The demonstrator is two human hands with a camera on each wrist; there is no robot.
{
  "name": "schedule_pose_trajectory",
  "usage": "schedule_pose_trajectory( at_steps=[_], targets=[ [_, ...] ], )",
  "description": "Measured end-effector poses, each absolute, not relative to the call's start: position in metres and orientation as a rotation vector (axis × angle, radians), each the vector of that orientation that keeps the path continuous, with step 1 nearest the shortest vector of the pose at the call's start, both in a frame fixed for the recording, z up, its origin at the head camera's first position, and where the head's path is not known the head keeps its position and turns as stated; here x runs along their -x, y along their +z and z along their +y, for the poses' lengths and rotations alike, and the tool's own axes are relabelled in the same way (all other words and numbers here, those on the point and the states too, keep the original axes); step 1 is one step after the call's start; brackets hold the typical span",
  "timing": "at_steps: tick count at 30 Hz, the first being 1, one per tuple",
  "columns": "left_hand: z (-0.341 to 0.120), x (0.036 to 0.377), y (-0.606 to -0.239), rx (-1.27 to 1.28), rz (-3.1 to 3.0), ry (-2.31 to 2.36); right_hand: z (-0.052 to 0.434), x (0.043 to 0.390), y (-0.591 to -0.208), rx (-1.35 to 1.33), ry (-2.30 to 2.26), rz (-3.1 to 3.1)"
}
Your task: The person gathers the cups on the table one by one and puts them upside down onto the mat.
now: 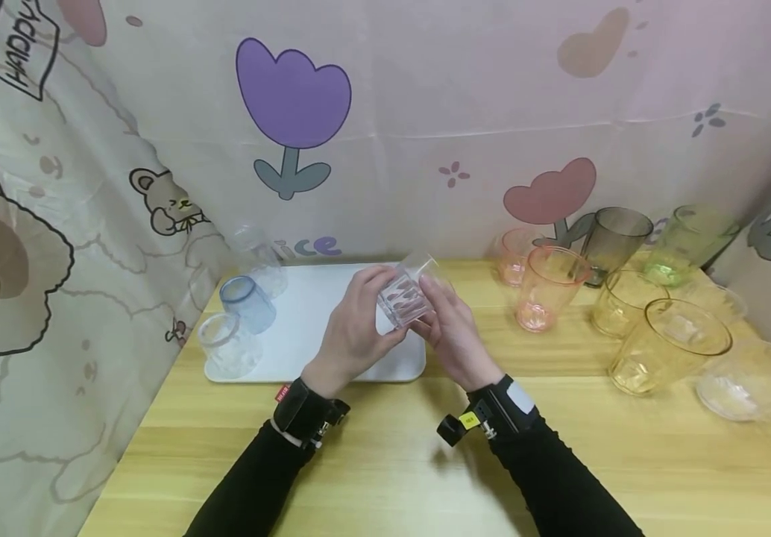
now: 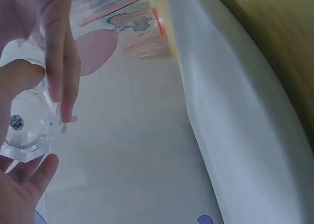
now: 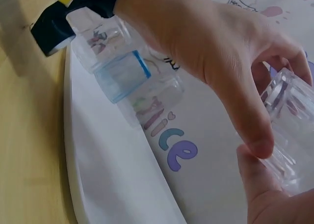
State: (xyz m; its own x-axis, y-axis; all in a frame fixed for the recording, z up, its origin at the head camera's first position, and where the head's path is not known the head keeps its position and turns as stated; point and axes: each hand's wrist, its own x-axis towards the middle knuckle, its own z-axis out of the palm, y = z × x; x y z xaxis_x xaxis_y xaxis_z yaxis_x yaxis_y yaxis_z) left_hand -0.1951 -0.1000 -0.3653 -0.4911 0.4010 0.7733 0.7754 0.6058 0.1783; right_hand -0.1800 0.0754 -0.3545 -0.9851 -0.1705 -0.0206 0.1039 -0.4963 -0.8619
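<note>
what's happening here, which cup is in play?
A person holds one clear plastic cup in both hands, tilted, above the near right part of the white tray. The left hand wraps it from one side, the right hand from the other. Three cups stand upside down on the tray's left side: two clear, one blue cup. Pink, grey, green and yellow cups wait on the wooden table to the right.

The cup [image 1: 407,292] between my hands looks like clear, glossy, faceted plastic. The tray [image 1: 305,328] at centre left is smooth matt white. The table [image 1: 385,462] is pale wood grain, and the printed backdrop [image 1: 426,112] across the top looks like soft, creased cloth.
</note>
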Motion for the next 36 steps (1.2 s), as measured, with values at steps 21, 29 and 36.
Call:
schedule_pose_trajectory(
  at_steps=[21,29,36],
  targets=[
    [-0.132,0.203,-0.351,0.804,-2.096,-0.715,0.116,0.19,-0.358,0.346,-1.884,2.3],
    [-0.152,0.208,-0.345,0.657,-2.04,-0.718,0.119,0.194,-0.372,0.352,-1.379,2.612],
    [-0.16,0.209,-0.342,0.563,-2.059,-0.721,0.107,0.191,-0.387,0.341,-1.375,2.508]
  ],
)
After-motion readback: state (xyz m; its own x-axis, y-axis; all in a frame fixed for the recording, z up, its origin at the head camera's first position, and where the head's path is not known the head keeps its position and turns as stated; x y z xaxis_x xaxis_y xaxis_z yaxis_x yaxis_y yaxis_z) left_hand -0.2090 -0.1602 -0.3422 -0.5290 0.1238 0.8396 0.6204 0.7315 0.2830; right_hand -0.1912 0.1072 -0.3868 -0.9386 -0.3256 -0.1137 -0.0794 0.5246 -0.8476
